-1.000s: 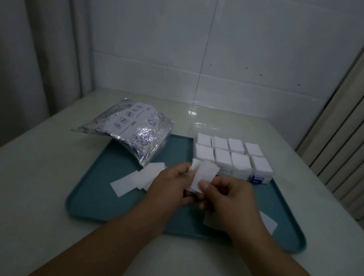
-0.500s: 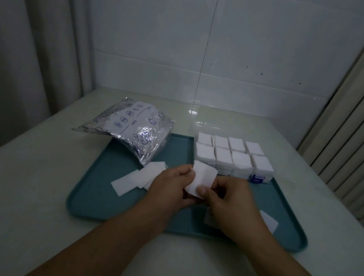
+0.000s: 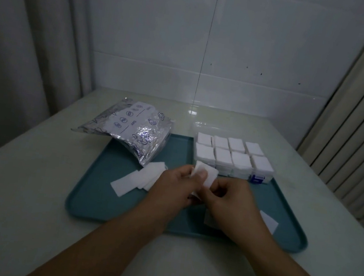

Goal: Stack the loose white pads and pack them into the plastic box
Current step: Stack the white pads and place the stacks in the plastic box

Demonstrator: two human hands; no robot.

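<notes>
White pads [image 3: 208,178] pinched between left hand [image 3: 173,188] and right hand [image 3: 229,200], both clamped on them, above teal tray [image 3: 100,201] on tabletop [image 3: 20,198]. Plastic box [image 3: 233,159] full at tray's far right; foil bag [image 3: 135,135] far left; loose pads [image 3: 139,178] near left hand.

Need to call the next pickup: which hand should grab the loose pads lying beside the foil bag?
Left. The left hand sits right beside those loose pads; the right hand is across the tray, nearer the plastic box.

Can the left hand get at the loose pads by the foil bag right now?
Probably not at once: the left hand is pinching the held pads with the right hand. Otherwise the loose pads lie uncovered just beside it.
</notes>
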